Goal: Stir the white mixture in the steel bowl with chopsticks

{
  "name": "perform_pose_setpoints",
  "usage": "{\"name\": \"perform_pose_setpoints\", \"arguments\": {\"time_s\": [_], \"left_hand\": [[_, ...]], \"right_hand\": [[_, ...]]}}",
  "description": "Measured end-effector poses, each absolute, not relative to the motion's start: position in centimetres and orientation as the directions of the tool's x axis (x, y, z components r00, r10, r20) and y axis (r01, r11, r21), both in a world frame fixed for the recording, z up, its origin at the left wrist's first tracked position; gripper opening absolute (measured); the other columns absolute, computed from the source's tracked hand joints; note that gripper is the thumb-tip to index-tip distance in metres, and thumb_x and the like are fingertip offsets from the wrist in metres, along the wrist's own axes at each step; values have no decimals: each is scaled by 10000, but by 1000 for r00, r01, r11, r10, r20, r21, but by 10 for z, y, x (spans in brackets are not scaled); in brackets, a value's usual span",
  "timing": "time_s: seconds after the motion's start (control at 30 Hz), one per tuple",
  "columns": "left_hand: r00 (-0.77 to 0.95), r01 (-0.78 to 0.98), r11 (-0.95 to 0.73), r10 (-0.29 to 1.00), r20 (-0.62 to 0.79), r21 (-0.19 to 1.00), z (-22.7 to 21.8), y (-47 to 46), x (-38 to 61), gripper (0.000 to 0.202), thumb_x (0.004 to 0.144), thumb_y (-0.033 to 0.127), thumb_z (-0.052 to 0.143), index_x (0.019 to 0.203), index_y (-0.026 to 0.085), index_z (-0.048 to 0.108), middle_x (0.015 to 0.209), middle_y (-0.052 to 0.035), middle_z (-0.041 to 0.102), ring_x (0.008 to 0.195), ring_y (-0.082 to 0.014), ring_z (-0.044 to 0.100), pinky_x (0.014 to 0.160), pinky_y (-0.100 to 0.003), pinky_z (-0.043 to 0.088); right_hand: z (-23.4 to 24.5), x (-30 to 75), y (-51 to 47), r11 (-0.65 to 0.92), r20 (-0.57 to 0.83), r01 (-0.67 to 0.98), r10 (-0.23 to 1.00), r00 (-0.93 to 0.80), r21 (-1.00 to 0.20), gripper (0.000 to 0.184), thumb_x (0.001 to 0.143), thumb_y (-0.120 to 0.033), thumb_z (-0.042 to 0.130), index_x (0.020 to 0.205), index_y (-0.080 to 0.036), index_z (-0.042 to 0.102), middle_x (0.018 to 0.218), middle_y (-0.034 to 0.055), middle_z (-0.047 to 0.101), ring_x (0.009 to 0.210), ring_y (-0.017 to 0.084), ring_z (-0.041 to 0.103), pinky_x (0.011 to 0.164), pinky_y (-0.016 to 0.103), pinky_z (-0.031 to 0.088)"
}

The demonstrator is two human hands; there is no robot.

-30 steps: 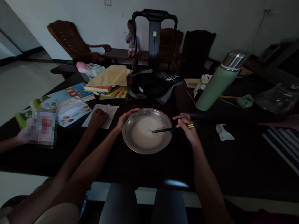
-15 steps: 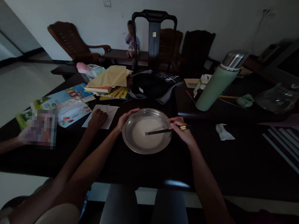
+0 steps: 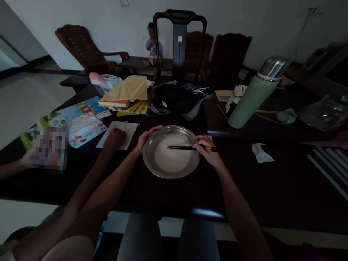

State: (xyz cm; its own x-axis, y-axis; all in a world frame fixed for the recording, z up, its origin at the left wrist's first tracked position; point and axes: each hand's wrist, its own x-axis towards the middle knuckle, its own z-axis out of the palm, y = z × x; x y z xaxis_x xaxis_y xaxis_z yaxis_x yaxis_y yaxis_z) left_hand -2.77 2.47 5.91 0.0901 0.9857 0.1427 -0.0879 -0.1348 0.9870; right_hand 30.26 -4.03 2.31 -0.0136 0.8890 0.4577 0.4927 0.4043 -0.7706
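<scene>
A round metal dish [image 3: 159, 171] holding pale batter sits on the dark table [image 3: 277, 193] in front of me. My left hand [image 3: 146, 137] grips the dish's left rim. My right hand [image 3: 208, 151] is closed on dark chopsticks [image 3: 181, 147] whose tips lie in the batter, pointing left. Another person's hand [image 3: 113, 139] rests on a white paper [image 3: 120, 134] just left of the dish.
A green thermos [image 3: 252, 95] stands right of centre, with a crumpled tissue [image 3: 259, 152] near it. Books and a yellow envelope [image 3: 129, 89] are piled at the back left, a black bag [image 3: 176, 99] behind the dish. Chairs line the far side, and a small person sits there.
My right hand has moved left toward the dish, swinging the chopsticks from a slant to nearly level across the batter. My left hand stays on the rim.
</scene>
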Motion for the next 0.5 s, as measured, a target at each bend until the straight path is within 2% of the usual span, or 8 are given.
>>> {"name": "perform_pose_setpoints", "arguments": {"time_s": [0.1,0.17,0.23,0.33,0.4,0.5], "left_hand": [[80,-24,-125,989,127,992,53,40,-52,207,877,230,501,700,197,603,832,-101,689,1169,-350,560,954,-411,493],[65,60,-103,993,99,993,48,56,-67,236,854,191,517,623,199,564,756,-95,665,1178,-338,555,977,-397,472],[42,137,-79,996,74,987,43,70,-80,273,805,128,547,543,199,514,642,-96,608,1212,-332,529,1021,-375,427],[23,201,-59,998,56,978,39,78,-86,301,740,60,565,489,202,478,538,-89,526,1260,-334,483,1056,-356,378],[31,156,-80,997,76,985,39,71,-77,252,775,95,539,543,195,525,606,-102,579,1256,-340,485,1031,-374,406],[46,43,-126,991,124,991,39,54,-54,214,869,201,462,720,189,615,817,-102,679,1214,-349,524,959,-420,473]], "right_hand": [[23,311,-39,377,476,504,876,78,-777,330,881,-485,553,648,-272,649,999,20,709,1028,246,550,963,475,401],[25,317,-40,381,478,449,870,122,-808,413,915,-486,490,596,-263,626,974,18,716,1031,244,556,976,476,398],[27,316,-42,391,458,399,885,84,-829,453,929,-492,457,574,-261,620,965,16,723,1042,242,559,975,464,407],[26,306,-43,410,424,422,903,-66,-809,377,892,-502,527,625,-267,652,1036,18,717,1070,248,552,969,461,407],[24,301,-42,411,425,468,902,-82,-782,304,848,-495,602,652,-269,654,1089,21,703,1083,256,538,973,474,394],[25,309,-41,370,449,492,892,49,-788,308,853,-486,594,642,-266,641,1070,24,700,1065,258,537,984,496,378]]}}
